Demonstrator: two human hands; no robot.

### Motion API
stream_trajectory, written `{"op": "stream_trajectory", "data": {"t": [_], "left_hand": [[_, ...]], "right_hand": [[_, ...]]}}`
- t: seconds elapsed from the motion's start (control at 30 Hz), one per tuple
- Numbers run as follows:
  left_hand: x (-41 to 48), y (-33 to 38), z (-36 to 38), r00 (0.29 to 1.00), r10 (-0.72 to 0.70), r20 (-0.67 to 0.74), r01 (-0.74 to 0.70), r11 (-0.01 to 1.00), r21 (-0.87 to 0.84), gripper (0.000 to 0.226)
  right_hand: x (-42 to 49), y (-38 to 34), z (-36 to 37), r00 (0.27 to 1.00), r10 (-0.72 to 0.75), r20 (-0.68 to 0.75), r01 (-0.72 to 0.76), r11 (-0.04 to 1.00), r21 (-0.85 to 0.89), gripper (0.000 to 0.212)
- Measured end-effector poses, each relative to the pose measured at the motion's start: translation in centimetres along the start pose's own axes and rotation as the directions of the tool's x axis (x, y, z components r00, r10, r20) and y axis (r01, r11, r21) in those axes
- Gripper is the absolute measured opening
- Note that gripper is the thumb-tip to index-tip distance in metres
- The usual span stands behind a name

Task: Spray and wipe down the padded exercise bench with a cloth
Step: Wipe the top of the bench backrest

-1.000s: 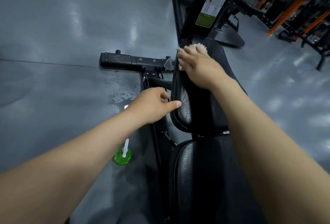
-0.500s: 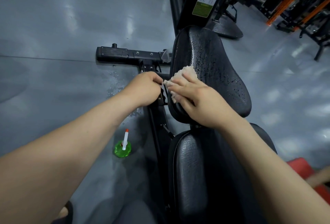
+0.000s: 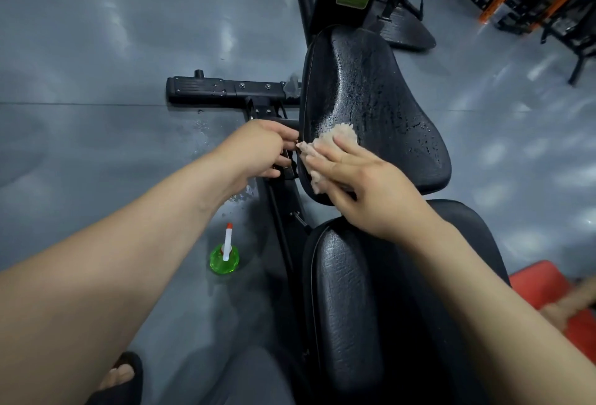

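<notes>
Beige terry cloth (image 3: 335,138) lay bunched at the lower left edge of the upper pad (image 3: 387,108), pinned under the right hand (image 3: 364,179), fingers spread flat, not pinching. The left hand (image 3: 254,150) appeared curled round the frame bracket (image 3: 290,166) beside that edge. Cloth judged light, limp, absorbent: drive it with the palm. Droplet-covered vinyl judged soft, slippery. The spray bottle (image 3: 224,258) stood on the floor (image 3: 96,146).
</notes>
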State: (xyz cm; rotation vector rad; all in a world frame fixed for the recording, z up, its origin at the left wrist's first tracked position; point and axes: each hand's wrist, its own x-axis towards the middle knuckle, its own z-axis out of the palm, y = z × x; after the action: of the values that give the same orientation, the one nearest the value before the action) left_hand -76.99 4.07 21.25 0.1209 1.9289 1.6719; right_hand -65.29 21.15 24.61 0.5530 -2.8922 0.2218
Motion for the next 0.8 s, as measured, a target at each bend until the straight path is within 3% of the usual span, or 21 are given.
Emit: {"op": "stream_trajectory", "data": {"t": [0.17, 0.4, 0.5, 0.6, 0.73, 0.8], "left_hand": [[0.0, 0.0, 0.2, 1.0, 0.005, 0.002, -0.005, 1.0, 0.013, 0.039], [0.6, -0.1, 0.3, 0.999, 0.044, 0.003, -0.045, 0.999, 0.028, 0.029], [0.3, 0.0, 0.4, 0.999, 0.05, 0.004, -0.05, 0.998, 0.032, 0.028], [0.1, 0.1, 0.8, 0.998, 0.059, -0.013, -0.058, 0.998, 0.025, 0.022], [0.2, 0.2, 0.8, 0.997, 0.077, -0.017, -0.076, 0.995, 0.058, 0.02], [0.2, 0.1, 0.8, 0.996, 0.081, -0.025, -0.078, 0.993, 0.088, 0.018]], "right_hand": [[2.3, 0.1, 0.0, 0.997, 0.067, -0.032, -0.069, 0.997, -0.047, 0.04], [-1.6, -0.4, 0.8, 0.995, -0.093, -0.031, 0.092, 0.995, -0.046, 0.03], [-0.3, -0.5, 1.7, 0.998, -0.056, 0.012, 0.056, 0.994, -0.097, 0.034], [0.7, -0.6, 2.0, 1.0, -0.02, -0.01, 0.02, 0.997, -0.073, 0.038], [-1.8, 0.6, 0.7, 0.997, -0.078, 0.011, 0.078, 0.996, 0.041, 0.031], [-3.2, 1.3, 0.4, 1.0, -0.024, 0.0, 0.023, 0.996, 0.091, 0.032]]}}
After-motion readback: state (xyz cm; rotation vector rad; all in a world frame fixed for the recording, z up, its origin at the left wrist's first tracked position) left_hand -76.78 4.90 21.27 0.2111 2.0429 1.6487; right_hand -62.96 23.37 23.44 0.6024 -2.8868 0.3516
